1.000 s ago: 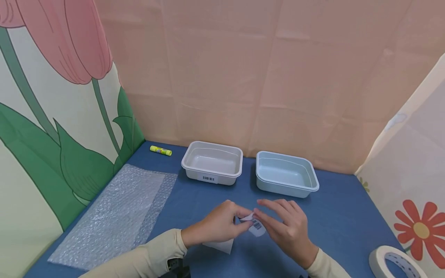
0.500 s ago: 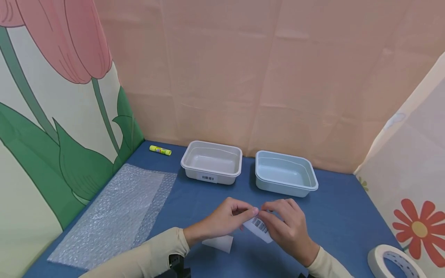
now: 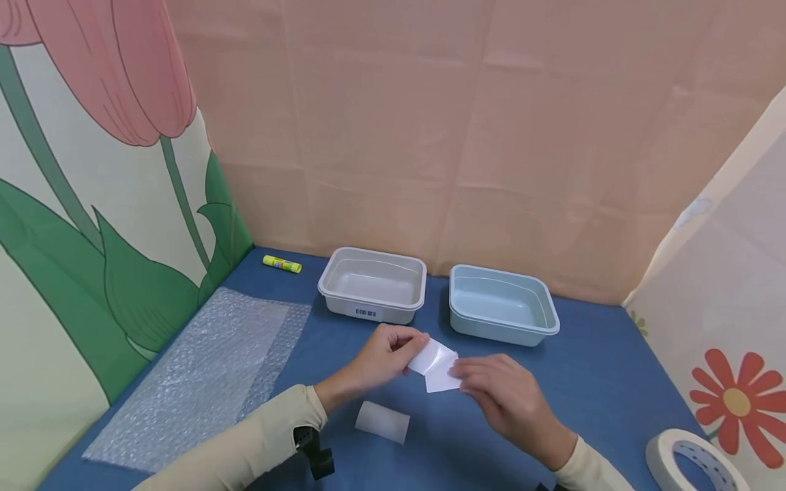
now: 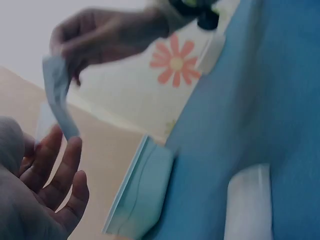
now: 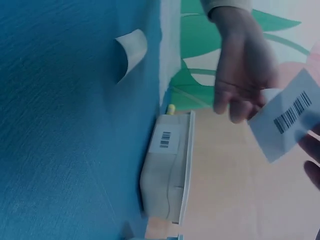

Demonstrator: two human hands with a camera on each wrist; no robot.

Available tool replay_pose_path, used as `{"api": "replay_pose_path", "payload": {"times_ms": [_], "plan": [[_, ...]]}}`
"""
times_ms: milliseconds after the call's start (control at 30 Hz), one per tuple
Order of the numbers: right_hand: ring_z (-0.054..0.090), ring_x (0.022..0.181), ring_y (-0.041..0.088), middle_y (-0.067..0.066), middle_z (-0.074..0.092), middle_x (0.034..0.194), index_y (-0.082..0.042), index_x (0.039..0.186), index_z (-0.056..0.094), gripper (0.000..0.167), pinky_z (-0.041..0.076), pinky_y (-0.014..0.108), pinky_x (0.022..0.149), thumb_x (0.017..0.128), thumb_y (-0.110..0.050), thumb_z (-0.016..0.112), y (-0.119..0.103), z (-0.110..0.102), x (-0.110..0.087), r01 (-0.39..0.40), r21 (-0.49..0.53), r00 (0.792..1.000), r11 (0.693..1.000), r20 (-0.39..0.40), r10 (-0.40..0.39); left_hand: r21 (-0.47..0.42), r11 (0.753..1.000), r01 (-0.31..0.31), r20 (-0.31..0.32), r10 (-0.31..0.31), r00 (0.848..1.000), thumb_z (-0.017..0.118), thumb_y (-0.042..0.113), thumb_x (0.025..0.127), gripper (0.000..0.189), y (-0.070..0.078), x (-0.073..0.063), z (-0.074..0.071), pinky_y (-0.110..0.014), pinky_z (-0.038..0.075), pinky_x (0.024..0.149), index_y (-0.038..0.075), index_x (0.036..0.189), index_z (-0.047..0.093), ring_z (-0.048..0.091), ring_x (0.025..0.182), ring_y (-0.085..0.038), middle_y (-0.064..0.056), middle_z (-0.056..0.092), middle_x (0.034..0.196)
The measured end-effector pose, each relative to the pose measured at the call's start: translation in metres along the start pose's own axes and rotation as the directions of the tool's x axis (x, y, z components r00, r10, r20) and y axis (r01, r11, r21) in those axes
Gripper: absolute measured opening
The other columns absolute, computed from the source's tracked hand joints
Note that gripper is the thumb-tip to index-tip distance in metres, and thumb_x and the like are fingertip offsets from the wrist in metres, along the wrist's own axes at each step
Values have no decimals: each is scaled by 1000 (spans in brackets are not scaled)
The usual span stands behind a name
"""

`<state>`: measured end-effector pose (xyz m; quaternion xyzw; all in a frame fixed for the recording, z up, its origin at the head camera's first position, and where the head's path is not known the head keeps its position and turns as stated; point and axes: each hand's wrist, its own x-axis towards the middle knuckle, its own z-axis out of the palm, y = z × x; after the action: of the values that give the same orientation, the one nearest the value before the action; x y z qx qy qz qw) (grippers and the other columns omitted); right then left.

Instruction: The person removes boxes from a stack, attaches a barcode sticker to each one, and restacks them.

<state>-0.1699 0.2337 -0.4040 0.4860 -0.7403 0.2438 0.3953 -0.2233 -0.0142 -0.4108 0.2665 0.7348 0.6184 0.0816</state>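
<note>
Over the front of the table, my left hand [image 3: 383, 358] pinches a glossy white sheet, probably label backing [image 3: 430, 354], between thumb and forefinger. Close by, my right hand [image 3: 512, 395] grips a white barcode label [image 3: 441, 380] by its edge; its printed side shows in the right wrist view, where the label [image 5: 290, 117] hangs near the left hand [image 5: 245, 70]. The two white pieces overlap or touch; which one cannot be made out. Below the hands lies a curled white paper piece [image 3: 383, 422]. Behind them stand a grey tray [image 3: 371, 305] bearing a barcode label and a light-blue tray [image 3: 497, 331].
Bubble wrap [image 3: 202, 375] covers the table's left side. A yellow glue stick [image 3: 282, 264] lies at the back left, beside the grey tray. At the right front edge rests a roll of white tape [image 3: 663, 460]. Fabric walls [image 3: 430, 136] enclose the back and sides.
My hands have moved apart, the left one up and leftward. The barcode label has come partly away from the glossy sheet and turned over. The curled paper below is now uncovered.
</note>
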Motion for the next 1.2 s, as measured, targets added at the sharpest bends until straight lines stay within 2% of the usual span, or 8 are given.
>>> {"api": "replay_pose_path", "payload": {"times_ms": [167,367,467,600,800,900,1033,1200], "plan": [[74,88,15,5,78,102,-8,103,76,23,56,17,90,104,-27,63,1,-10,0,-56,77,998,995,7,56,-1,999,33,-109,-33,993,57,24,107,29,-11,7,-17,-27,53,58,2,116,74,66,64,-21,-14,72,83],[71,84,6,8,78,93,-2,96,74,11,54,11,79,93,-13,76,7,-22,-6,-182,187,973,965,-111,205,-113,988,108,-198,-129,972,56,22,107,30,-16,8,-22,-26,50,56,0,121,71,60,61,-15,-9,73,87],[68,78,3,7,78,94,4,95,71,17,52,12,70,81,9,80,12,-28,-10,-275,233,931,933,-176,319,-106,982,155,-118,-167,979,57,23,106,27,-15,6,-15,-24,47,57,5,121,71,58,67,-12,-8,73,96],[65,75,3,3,76,97,9,98,68,35,54,12,71,69,27,75,17,-32,-13,-374,256,880,891,-205,428,-111,974,197,103,-186,977,60,22,105,23,-8,-1,9,-20,44,54,11,122,72,57,67,-11,-7,74,103],[68,82,3,2,74,99,7,102,69,42,55,13,71,68,31,72,21,-31,-11,-423,271,863,864,-170,476,-137,951,277,381,-207,901,59,19,105,22,-9,-9,51,-20,36,43,8,119,72,48,48,-7,2,70,85],[68,83,4,4,74,99,3,103,70,41,55,14,69,71,29,72,21,-30,-10,-430,276,868,859,-133,478,-97,955,282,414,-219,884,62,16,103,23,-18,-10,63,-20,37,41,0,114,74,48,44,-5,3,66,73],[68,84,4,4,74,98,-2,103,71,39,55,16,69,75,25,73,21,-29,-10,-460,260,866,849,-81,494,-26,966,257,394,-227,891,68,14,99,21,-29,-9,69,-20,38,41,-4,107,77,48,41,-5,1,62,62],[68,84,2,4,73,98,-6,104,71,35,55,17,69,80,19,74,19,-31,-11,-532,229,836,815,-10,549,135,978,162,354,-200,914,70,9,97,16,-35,-3,68,-16,41,44,-2,104,80,53,45,-3,0,76,80]]}}
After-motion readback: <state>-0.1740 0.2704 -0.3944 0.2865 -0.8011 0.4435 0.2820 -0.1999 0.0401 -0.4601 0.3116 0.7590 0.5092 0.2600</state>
